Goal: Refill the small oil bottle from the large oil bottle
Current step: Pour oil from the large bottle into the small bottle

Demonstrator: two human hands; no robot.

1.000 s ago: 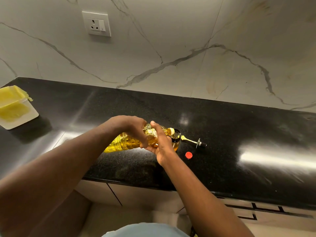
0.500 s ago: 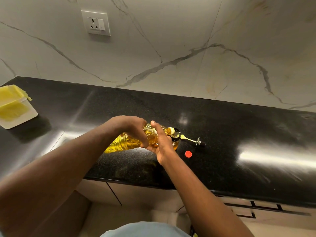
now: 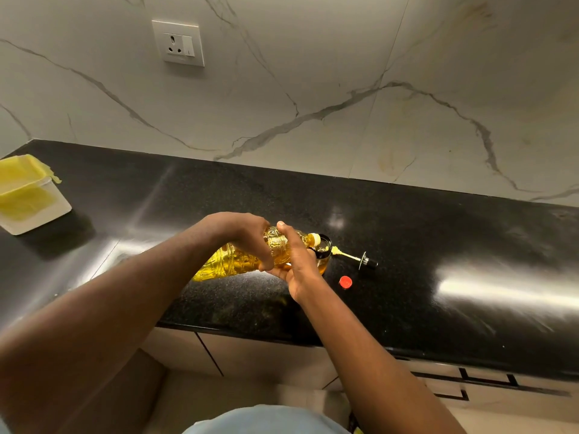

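The large oil bottle (image 3: 228, 263), clear plastic full of yellow oil, lies tilted almost flat above the black counter, neck pointing right. My left hand (image 3: 241, 233) grips it from above near the shoulder. My right hand (image 3: 297, 261) wraps its neck from the front. Its open mouth rests over the dark rim of the small oil bottle (image 3: 324, 250), which stands on the counter and is mostly hidden behind my right hand. A red cap (image 3: 345, 281) lies on the counter just right of my right wrist. The small bottle's pourer spout (image 3: 357, 258) lies beside it.
A white tub lined with yellow plastic (image 3: 28, 195) sits at the far left of the counter (image 3: 438, 245). A wall socket (image 3: 178, 43) is on the marble backsplash. The counter's front edge runs just below my forearms, with cabinet fronts beneath.
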